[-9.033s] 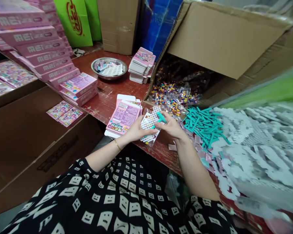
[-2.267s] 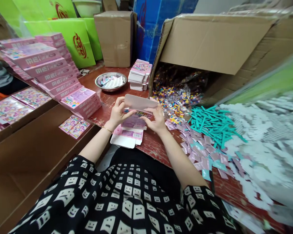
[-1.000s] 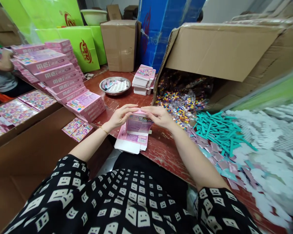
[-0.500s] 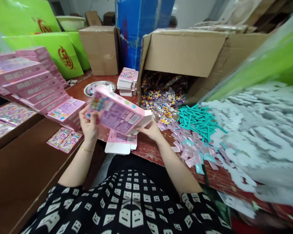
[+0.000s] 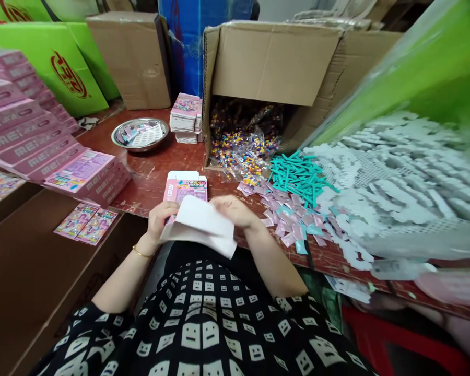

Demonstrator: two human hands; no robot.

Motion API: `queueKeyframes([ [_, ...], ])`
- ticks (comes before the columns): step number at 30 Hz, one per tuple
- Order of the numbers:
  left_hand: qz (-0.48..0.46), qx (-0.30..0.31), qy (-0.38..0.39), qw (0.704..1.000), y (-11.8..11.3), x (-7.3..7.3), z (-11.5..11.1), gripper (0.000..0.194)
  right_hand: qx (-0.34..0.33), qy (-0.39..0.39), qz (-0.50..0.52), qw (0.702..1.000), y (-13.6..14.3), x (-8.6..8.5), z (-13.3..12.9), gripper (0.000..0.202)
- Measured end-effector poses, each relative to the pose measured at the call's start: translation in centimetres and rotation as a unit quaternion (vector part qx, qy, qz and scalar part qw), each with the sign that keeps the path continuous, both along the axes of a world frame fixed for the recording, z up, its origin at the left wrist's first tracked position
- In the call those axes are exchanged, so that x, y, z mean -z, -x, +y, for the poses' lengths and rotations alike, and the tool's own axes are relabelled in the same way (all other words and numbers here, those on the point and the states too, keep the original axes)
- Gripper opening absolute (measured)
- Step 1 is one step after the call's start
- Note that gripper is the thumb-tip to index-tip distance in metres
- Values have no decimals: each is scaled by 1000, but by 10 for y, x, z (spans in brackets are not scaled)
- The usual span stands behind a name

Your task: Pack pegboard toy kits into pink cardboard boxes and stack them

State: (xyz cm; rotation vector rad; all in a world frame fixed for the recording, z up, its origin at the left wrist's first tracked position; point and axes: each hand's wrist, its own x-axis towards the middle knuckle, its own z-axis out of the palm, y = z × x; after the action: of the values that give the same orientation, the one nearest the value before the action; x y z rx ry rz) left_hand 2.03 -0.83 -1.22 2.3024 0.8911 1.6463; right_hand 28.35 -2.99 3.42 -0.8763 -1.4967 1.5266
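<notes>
Left fingers (image 5: 166, 209) grip smooth white folded cardboard (image 5: 203, 219); right fingers (image 5: 226, 202) blurred, grip unclear

**One Head View, Facing Forward and Down**

The camera looks from the wearer's head, above and behind the fingers (image 5: 162, 213), which sit near mid-view. Closer than the fingers, the patterned top (image 5: 198, 334) fills the bottom edge; beyond them, the view reaches the blue box (image 5: 188, 57). It spans pink boxes (image 5: 27, 137) left of the fingers to white pieces (image 5: 399, 180) right.
</notes>
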Motion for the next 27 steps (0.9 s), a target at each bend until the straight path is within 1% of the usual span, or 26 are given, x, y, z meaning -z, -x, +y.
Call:
queueKeyframes([
  [1, 1, -15, -15, 1000, -3, 4, 3, 46, 119, -46, -38, 991, -18, 12, 13, 59],
  [2, -4, -41, -28, 999, -6, 8, 5, 50, 240, -91, -91, 962, -38, 27, 25, 55],
  [3, -15, -76, -37, 996, -9, 12, 7, 56, 367, -130, -169, 906, -58, 43, 35, 48],
  [4, -27, -114, -35, 993, -12, 15, 9, 60, 466, -151, -251, 835, -79, 60, 43, 44],
  [5, -35, -145, -34, 988, -15, 18, 10, 63, 514, -157, -305, 786, -97, 75, 49, 39],
  [6, -39, -167, -31, 985, -18, 21, 11, 64, 534, -162, -323, 764, -114, 89, 52, 33],
  [7, -37, -176, -24, 983, -21, 23, 12, 64, 543, -167, -335, 752, -127, 98, 53, 28],
  [8, -33, -180, -19, 983, -24, 25, 13, 65, 543, -174, -332, 752, -137, 104, 53, 25],
  [9, -29, -185, -13, 982, -25, 26, 14, 65, 543, -184, -325, 752, -144, 104, 51, 24],
  [10, -25, -188, -3, 982, -27, 28, 15, 64, 548, -194, -321, 748, -147, 99, 49, 25],
  [11, -22, -192, 5, 981, -27, 29, 17, 64, 561, -210, -310, 738, -145, 90, 46, 26],
  [12, -22, -197, 12, 980, -27, 30, 19, 64, 577, -234, -290, 727, -138, 76, 41, 27],
  [14, -34, -213, 9, 976, -25, 32, 24, 65, 597, -304, -219, 710, -109, 39, 30, 27],
  [15, -41, -221, 4, 974, -23, 34, 25, 65, 580, -350, -170, 716, -89, 19, 24, 26],
  [16, -47, -226, -3, 973, -22, 35, 26, 65, 541, -383, -139, 736, -66, 0, 18, 26],
  [17, -50, -226, -7, 973, -21, 36, 26, 64, 483, -400, -135, 767, -41, -17, 14, 26],
  [18, -49, -220, -5, 974, -20, 37, 26, 62, 419, -420, -146, 792, -17, -31, 11, 25],
  [19, -48, -214, 3, 976, -20, 37, 25, 61, 341, -439, -173, 813, 5, -41, 10, 25],
  [20, -50, -212, 18, 976, -20, 35, 23, 62, 265, -448, -205, 829, 24, -48, 11, 26],
  [21, -57, -216, 39, 974, -20, 33, 22, 64, 201, -457, -234, 834, 39, -51, 14, 27],
  [22, -68, -225, 66, 970, -21, 29, 21, 69, 155, -465, -253, 834, 48, -52, 20, 27],
  [23, -80, -235, 97, 964, -22, 24, 21, 75, 132, -476, -259, 830, 52, -50, 27, 27],
  [24, -90, -239, 130, 958, -23, 18, 22, 80, 135, -490, -252, 823, 51, -45, 35, 28],
  [25, -94, -235, 162, 954, -24, 11, 25, 83, 164, -502, -236, 816, 44, -39, 46, 28],
  [26, -93, -223, 195, 951, -24, 4, 30, 83, 212, -506, -216, 808, 33, -32, 58, 29],
  [27, -88, -210, 227, 947, -25, -2, 36, 81, 275, -498, -198, 798, 16, -23, 71, 29],
])
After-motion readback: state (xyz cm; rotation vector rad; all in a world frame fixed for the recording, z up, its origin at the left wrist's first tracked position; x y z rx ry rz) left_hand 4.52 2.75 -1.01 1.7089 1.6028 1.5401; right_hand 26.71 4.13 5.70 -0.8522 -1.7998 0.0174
